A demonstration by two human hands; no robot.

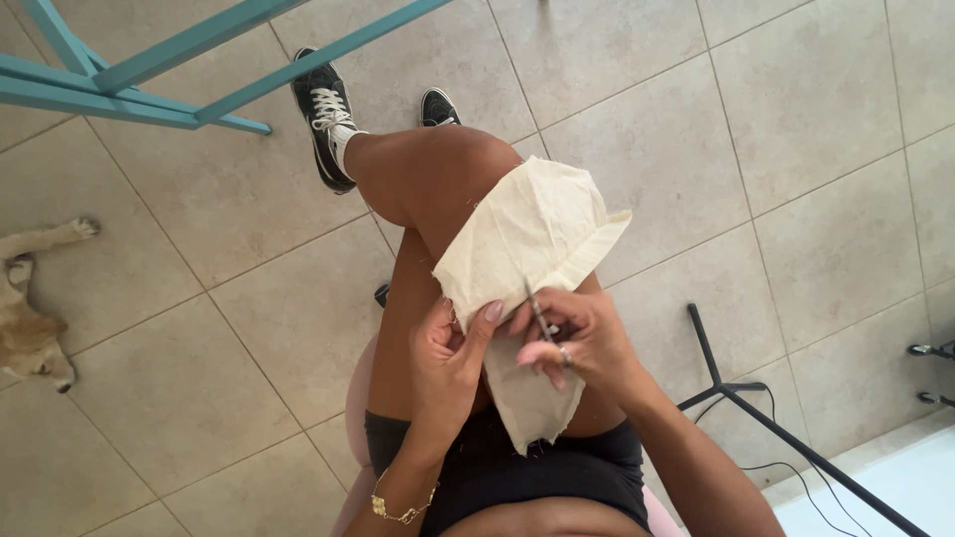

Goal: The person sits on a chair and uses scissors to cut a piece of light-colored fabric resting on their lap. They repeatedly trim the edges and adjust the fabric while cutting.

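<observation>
1. Black shorts [517, 472] at six o'clock lie closest to the lens, with a gold chain bracelet [398, 511] on the wrist beside them at about seven.
2. Just above centre-bottom, the left hand [448, 348] is closed on the cream cloth [527, 249], thumb on top and fingers curled beneath; this looks meant to keep the fabric taut over the crossed knee.
3. At five o'clock from the cloth's middle, the right hand [582, 343] pinches a thin metal tool [540, 320], fingers shut round it. Its tip meets the cloth near the left thumb; I cannot tell whether it is small scissors, a seam ripper or something else.
4. Draped over the raised thigh, the cloth runs from the knee at twelve down to the lap at six, so the leg likely serves as a work surface.
5. Toward eleven o'clock, black sneakers [328, 114] rest on the tiled floor [796, 149] near a teal metal frame [129, 70].
6. At nine o'clock a tan dog [30, 318] lies at the edge of view; at four, a black stand with cable [756, 408] is set apart from the hands.
7. No packages, labels or signs are visible.
</observation>
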